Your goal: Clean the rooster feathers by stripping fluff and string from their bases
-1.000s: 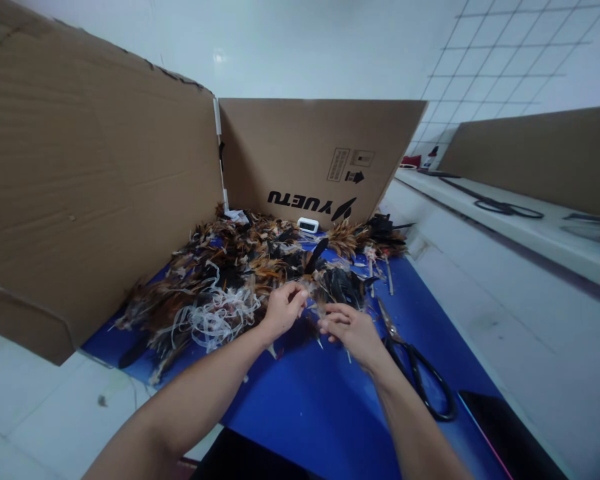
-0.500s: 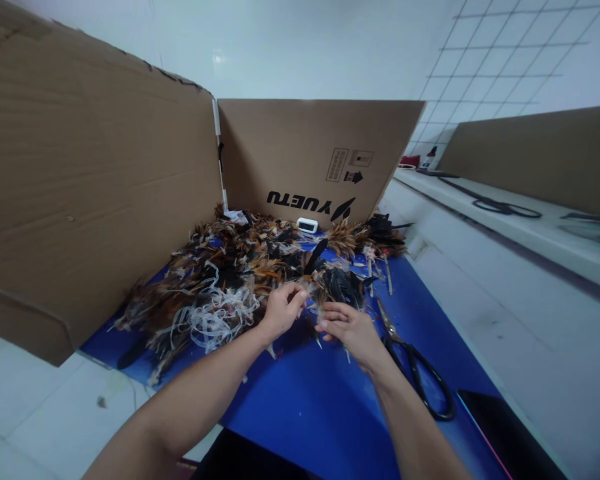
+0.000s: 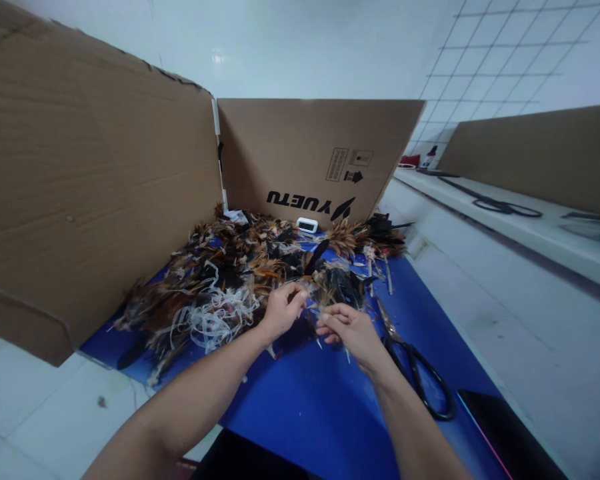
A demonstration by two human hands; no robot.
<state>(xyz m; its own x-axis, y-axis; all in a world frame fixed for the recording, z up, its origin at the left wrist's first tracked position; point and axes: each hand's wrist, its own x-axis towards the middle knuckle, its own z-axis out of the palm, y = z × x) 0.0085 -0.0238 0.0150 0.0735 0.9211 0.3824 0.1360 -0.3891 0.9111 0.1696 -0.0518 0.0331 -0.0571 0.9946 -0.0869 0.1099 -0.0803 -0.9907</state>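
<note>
Brown and black feathers (image 3: 265, 267) are heaped over the blue table (image 3: 300, 400). My left hand (image 3: 286, 308) is closed in a pinch at the near edge of the heap, beside a dark feather bunch (image 3: 343, 283). Just right of it, my right hand (image 3: 345, 327) has its thumb and fingers pressed together below that bunch. Whatever thin piece either hand pinches is too small to name. A tangle of white strips (image 3: 217, 317) lies on the feathers left of my left hand.
Large black-handled scissors (image 3: 415, 373) lie right of my right hand, near a dark flat device (image 3: 505, 433). A small white display (image 3: 307, 225) stands at the back. Cardboard panels (image 3: 320, 140) rise behind and left. More scissors (image 3: 505, 205) rest on a ledge.
The fingers of my right hand have drawn closer together. My left hand has hardly moved.
</note>
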